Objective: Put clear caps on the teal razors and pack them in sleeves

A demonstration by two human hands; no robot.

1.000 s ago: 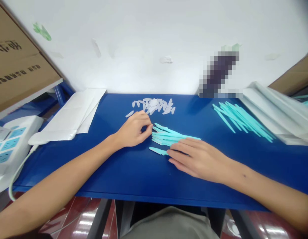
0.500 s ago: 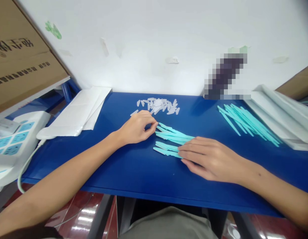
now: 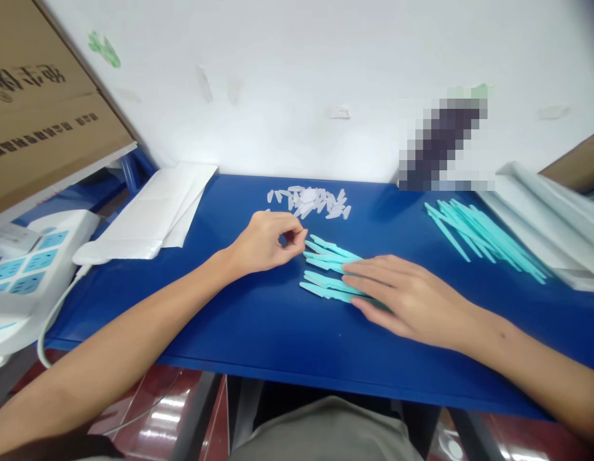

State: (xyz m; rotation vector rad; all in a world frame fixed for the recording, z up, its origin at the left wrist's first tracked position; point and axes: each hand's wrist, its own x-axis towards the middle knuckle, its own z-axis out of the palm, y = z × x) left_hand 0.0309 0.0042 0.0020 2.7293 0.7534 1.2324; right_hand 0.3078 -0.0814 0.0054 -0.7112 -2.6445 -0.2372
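Observation:
Several turquoise sticks with narrow blade-like ends [image 3: 328,293] lie fanned on the blue table, pointing left. My right hand [image 3: 397,294] rests over their right ends, fingers stretched out and slightly apart. Just left of the upper sticks, my left hand [image 3: 272,242] has thumb and index finger pinched together at the tip of one stick; whatever is between the fingertips is too small to make out. Behind my left hand lies a loose heap of small translucent white caps [image 3: 309,200]. A second bunch of turquoise sticks [image 3: 484,237] lies at the right.
White flat packets [image 3: 147,211] lie at the back left, beside a white power strip [image 3: 41,262] with a cable. A cardboard box [image 3: 51,96] stands at the left. Clear plastic bags [image 3: 556,224] are at the right. A white wall [image 3: 287,77] rises behind the table [image 3: 258,333].
My right hand's fingers have spread a little over the sticks. My left hand's pinch stays near the stick tips. The whole view has shifted slightly.

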